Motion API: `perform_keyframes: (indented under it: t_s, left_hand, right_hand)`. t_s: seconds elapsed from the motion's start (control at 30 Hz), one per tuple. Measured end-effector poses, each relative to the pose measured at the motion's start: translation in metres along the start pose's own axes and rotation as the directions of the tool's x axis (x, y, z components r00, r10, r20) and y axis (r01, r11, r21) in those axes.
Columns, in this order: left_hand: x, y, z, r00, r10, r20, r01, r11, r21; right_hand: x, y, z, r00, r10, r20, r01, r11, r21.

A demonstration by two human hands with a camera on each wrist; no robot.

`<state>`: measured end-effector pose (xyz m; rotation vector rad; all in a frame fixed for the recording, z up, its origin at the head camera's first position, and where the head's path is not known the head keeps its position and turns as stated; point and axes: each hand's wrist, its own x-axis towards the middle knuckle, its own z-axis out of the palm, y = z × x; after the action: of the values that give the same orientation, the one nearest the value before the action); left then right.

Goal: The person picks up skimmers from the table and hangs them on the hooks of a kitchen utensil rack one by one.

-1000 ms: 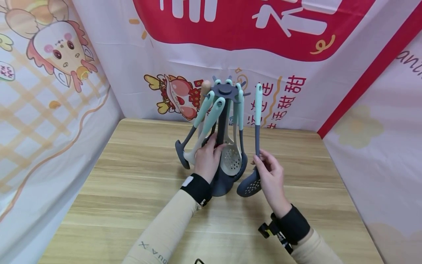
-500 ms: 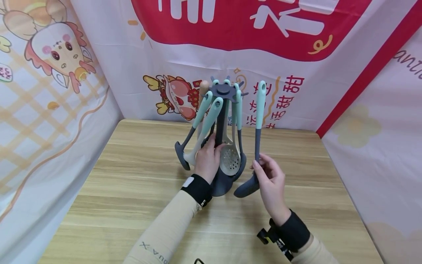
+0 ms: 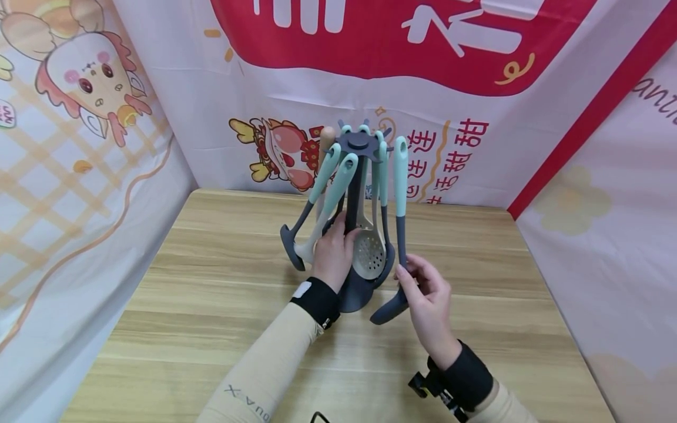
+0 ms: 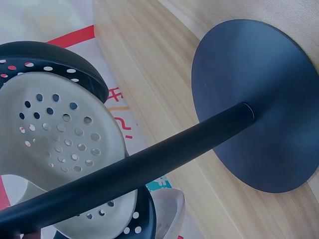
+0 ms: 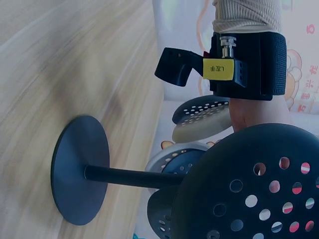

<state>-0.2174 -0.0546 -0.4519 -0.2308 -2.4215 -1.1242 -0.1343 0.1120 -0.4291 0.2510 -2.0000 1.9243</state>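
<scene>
A dark utensil stand (image 3: 357, 144) with a hooked top rack holds several mint-handled kitchen tools. My left hand (image 3: 334, 255) grips its pole (image 4: 149, 162) below the rack. Right of the stand, my right hand (image 3: 431, 299) pinches a dark grey skimmer (image 3: 401, 235) low on its shaft, handle upright. That skimmer is apart from the rack, its bowl tipped left. In the right wrist view its perforated bowl (image 5: 239, 154) fills the lower right; my right fingers are hidden there. A light grey skimmer (image 3: 368, 255) hangs on the stand's near right side.
The round base (image 4: 259, 64) stands on the wooden table (image 3: 211, 305). A wooden-handled tool (image 3: 327, 135) and a dark ladle (image 3: 291, 249) hang on the stand's left. Printed cloth walls (image 3: 455, 76) close off the back and sides.
My right hand has turned the skimmer so its bowl shows edge-on, then moved it left and lower, nearer the stand. My left hand keeps its grip on the pole.
</scene>
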Motion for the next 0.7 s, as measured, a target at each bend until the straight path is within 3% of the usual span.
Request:
perform_keyframes:
  t_s: [0.23,0.7]
  left_hand:
    - [0.0002,-0.0007,0.0010,1.000,0.017,-0.011,-0.017,1.000,0.008]
    - [0.0005,-0.0023,0.0021,0.999,0.037,-0.018,-0.037,0.999,0.000]
  right_hand:
    - [-0.0041,0.0010,0.0029,0.998,-0.064,0.016,0.064,0.998,0.002]
    - [-0.0091,0.0003,0.0033,0.995,-0.091,0.033,0.091,0.996,0.005]
